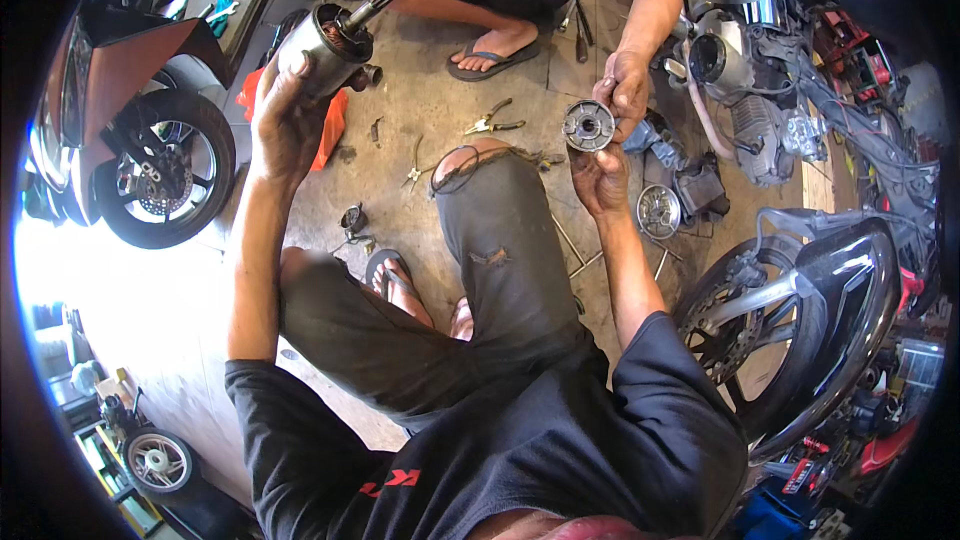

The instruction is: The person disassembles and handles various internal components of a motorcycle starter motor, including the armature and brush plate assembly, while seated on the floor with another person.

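Note:
Raised at the upper left, my left hand (283, 125) is wrapped round an electric motor (322, 52). The motor has a dull metal cylinder, copper windings showing at its open end, and a toothed shaft sticking out toward the upper right. Over to the right, my right hand (604, 180) grips a round metal end cap (588, 126), its ribbed side with a central hole turned up. A co-worker's hand (627, 90) touches the same cap from the far side. The two parts are well apart.
On the floor lie pliers (492, 122), a second pair of pliers (414, 170) and a small round part with wires (352, 220). A motorcycle wheel (165, 170) stands left. An engine (760, 130) and a black-fendered wheel (755, 310) are right. The co-worker squats opposite.

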Demonstrator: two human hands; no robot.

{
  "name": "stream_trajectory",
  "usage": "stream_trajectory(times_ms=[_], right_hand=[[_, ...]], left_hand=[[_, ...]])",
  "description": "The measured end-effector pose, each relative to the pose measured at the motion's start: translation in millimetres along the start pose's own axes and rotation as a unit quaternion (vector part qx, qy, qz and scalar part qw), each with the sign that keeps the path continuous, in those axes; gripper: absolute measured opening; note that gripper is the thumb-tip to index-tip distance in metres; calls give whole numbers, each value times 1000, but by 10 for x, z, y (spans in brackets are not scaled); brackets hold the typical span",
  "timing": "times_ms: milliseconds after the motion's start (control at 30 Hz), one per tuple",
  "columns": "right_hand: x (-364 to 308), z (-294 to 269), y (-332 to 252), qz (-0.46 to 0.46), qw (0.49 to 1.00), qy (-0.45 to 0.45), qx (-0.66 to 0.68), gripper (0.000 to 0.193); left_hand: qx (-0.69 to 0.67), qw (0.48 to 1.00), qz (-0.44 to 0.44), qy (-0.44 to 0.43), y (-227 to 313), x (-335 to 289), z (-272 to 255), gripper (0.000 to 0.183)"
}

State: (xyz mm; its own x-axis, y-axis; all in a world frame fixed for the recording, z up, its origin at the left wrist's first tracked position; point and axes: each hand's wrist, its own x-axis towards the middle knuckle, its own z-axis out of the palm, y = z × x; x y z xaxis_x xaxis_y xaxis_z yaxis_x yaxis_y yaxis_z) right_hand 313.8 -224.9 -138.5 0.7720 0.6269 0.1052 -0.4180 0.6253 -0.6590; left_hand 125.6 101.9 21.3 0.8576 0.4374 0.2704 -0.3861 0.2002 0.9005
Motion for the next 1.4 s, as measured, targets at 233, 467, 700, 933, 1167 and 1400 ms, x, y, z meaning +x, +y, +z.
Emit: stream_trajectory(times_ms=[233, 467, 700, 933, 1167, 1400], right_hand=[[-19, -43, -34, -13, 1000, 3, 21, 70], [-59, -34, -62, 25, 1000, -12, 15, 66], [-43, 6, -61, 33, 999, 22, 26, 63], [-52, -47, -63, 37, 999, 10, 33, 64], [-110, -194, 48, 54, 975, 93, -195, 55], [-781, -1998, 731, 74, 557, 192, -805, 64]], left_hand=[[-2, 1000, -5, 0, -63, 40, -1, 56], [13, 1000, -5, 11, -28, 22, 67, 55], [10, 1000, -3, 11, -33, 27, 94, 55], [-9, 999, -17, -27, -19, 30, 18, 54], [0, 999, -22, 25, 8, 57, 159, 53], [-23, 1000, -18, -12, 129, 41, 207, 68]])
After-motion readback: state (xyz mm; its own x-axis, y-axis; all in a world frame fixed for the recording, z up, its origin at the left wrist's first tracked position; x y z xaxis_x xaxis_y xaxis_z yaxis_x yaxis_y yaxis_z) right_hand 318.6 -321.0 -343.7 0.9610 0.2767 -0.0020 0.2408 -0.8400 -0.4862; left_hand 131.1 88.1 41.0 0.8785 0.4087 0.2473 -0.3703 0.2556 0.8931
